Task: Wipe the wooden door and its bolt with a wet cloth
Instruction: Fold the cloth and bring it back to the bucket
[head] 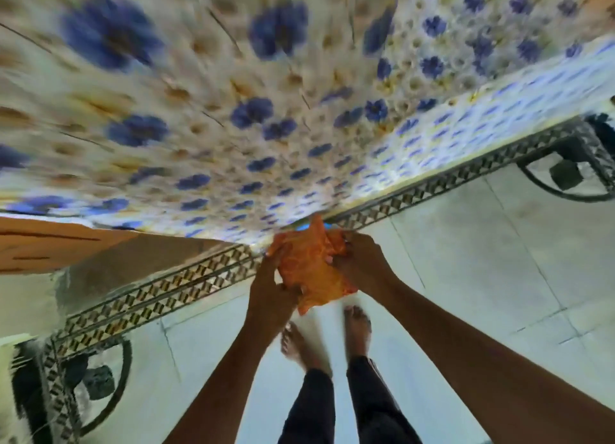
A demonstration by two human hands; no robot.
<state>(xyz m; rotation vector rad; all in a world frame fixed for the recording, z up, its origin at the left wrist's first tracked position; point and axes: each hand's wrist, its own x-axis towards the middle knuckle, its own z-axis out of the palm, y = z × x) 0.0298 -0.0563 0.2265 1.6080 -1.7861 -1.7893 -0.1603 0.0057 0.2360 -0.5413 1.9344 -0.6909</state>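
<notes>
Seen from the head camera, a wall of tiles point(206, 87) printed with blue flowers is filling the upper half of the blurred picture, and a dark patterned border strip point(442, 184) is running along its foot where it is meeting the pale tiled floor point(492, 277). An orange-brown wooden surface point(50, 244) is showing at the left edge; whether it is the door cannot be told, and the bolt cannot be made out. A dark curved object point(569, 177) is sitting on the floor at the right, and another one point(96, 380) is sitting at the lower left.

The 2 arms are reaching forward together over the floor. The left hand point(271, 297) is gripping the lower left part of the orange cloth point(312, 270), its fingers closed around the fabric. The right hand point(361, 264) is clutching the upper right part of the same cloth, fingers curled into it. The cloth is bunched between the 2 hands, just in front of the border strip. Below the cloth, 2 bare feet point(357, 330) are standing on the floor, with dark trouser legs point(312, 407) above them.
</notes>
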